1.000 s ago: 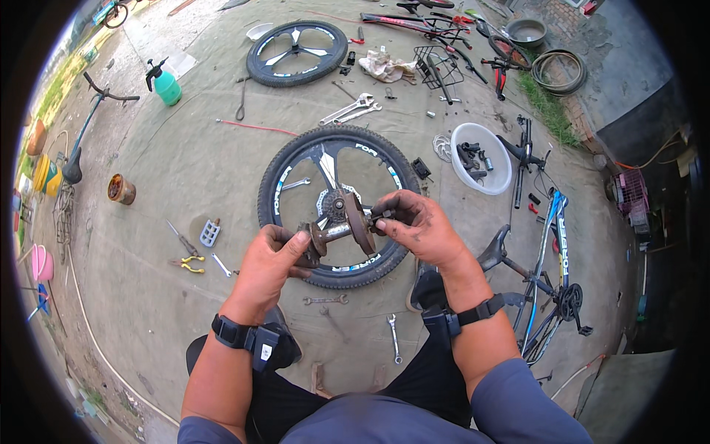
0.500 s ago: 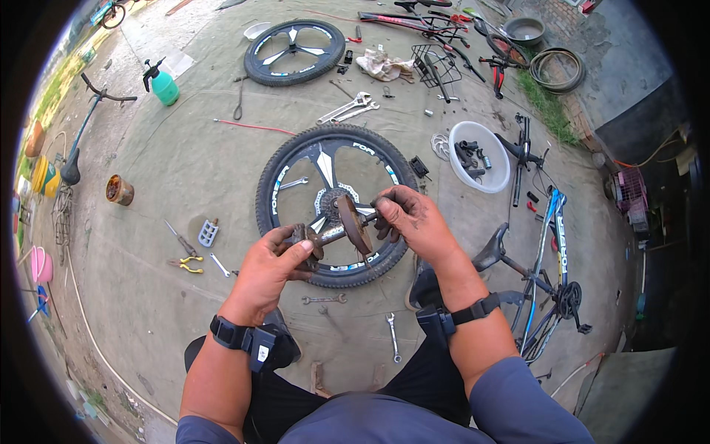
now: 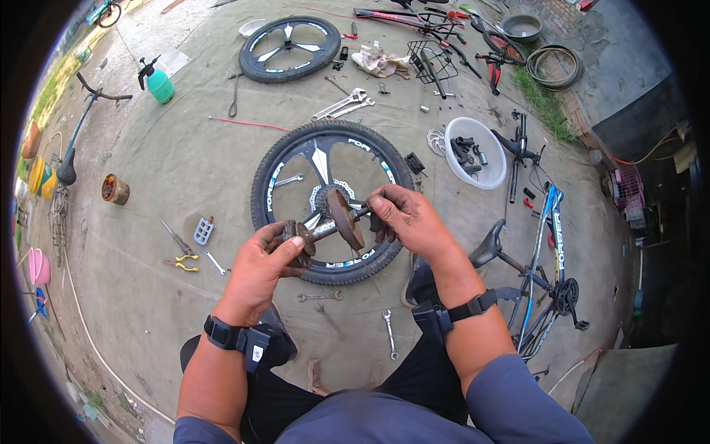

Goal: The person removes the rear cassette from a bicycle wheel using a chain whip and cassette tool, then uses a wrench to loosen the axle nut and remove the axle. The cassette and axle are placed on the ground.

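Between my hands, above a black bicycle wheel lying flat on the ground, is a rusty wheel hub with a wide round drum and a metal barrel. My left hand is closed around the hub's dark, greasy left end, thumb on top. At the other side, my right hand pinches the axle end sticking out from the drum. Its fingertips are blackened and partly hide the axle. The wheel under the hub has white spokes, a cassette and a brake disc at its centre. A small wrench lies within its rim.
Several wrenches, including a combination wrench, lie around the wheel. Yellow-handled pliers and a pedal are to the left. At right stand a white basin of parts and a bicycle frame. Another wheel lies farther off.
My hands keep the same hold on the hub, which has barely moved. The whole view has shifted slightly, so everything sits a little farther left and up.
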Demonstrator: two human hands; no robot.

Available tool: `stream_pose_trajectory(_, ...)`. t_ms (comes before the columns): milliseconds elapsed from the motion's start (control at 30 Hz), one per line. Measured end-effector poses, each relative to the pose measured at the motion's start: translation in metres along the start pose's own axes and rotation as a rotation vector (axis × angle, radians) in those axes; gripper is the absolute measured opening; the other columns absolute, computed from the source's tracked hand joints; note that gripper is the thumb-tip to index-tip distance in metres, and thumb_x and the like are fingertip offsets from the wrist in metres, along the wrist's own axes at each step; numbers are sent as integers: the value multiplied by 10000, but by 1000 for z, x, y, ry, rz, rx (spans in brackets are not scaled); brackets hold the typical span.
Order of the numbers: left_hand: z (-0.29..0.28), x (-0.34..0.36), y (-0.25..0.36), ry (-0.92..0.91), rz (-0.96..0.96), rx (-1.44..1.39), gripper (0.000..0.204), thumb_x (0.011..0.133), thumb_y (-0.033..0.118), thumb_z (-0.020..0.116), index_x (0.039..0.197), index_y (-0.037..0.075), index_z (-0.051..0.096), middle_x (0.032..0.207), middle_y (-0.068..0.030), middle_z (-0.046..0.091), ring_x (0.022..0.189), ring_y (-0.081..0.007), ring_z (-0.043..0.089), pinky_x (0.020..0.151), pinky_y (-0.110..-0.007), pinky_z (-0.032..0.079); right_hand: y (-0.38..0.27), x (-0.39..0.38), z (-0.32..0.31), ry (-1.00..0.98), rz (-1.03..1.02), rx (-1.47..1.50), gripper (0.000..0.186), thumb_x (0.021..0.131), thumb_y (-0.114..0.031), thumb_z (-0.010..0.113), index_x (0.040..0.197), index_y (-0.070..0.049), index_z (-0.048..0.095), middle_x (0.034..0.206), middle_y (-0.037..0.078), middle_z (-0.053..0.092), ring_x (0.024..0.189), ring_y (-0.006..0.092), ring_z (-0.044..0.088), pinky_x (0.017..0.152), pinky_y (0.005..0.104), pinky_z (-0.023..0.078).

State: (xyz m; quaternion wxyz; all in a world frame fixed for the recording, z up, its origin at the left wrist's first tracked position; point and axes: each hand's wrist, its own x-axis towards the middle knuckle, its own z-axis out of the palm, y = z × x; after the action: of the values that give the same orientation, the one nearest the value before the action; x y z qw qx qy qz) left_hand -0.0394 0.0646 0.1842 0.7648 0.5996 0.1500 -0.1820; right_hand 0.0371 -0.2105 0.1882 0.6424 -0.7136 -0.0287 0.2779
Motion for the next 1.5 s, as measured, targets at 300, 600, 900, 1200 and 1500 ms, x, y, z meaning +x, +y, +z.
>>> stream_pose_trajectory(300,1,-1,0,6,1,3,639,976,209,709,1454,-110,429,1173,-173,695,983,-208,705,802,-325,595,0,-4,10,26,-326,86,235,978,-197,727,1102,-11,653,932,26,654,823,90,637,703,256,534)
stream_pose_trajectory(600,2,0,-1,14,5,30,561,984,183,682,1428,-84,469,1168,-149,684,961,-213,707,764,-307,610,14,3,5,-5,-418,45,258,966,-171,738,1125,3,634,950,29,665,864,97,646,738,270,547)
stream_pose_trajectory(900,1,-1,-2,19,13,44,552,986,176,676,1426,-87,470,1162,-153,684,955,-211,707,756,-301,608,-5,-2,3,-21,-54,-66,246,993,-212,712,1114,-9,641,883,8,661,832,80,636,670,264,520)
stream_pose_trajectory(1200,-1,0,-4,23,20,42,554,986,180,681,1426,-84,471,1158,-153,685,939,-218,712,750,-304,609,-1,0,4,-20,-206,-14,219,969,-140,733,1122,-7,649,933,7,661,836,82,635,735,255,535)
stream_pose_trajectory(1500,0,0,-3,32,14,38,549,980,195,692,1413,-77,490,1144,-144,692,934,-215,712,745,-304,608,15,4,5,-42,-402,22,248,970,-171,741,1124,-2,644,1000,9,653,902,74,624,763,247,531)
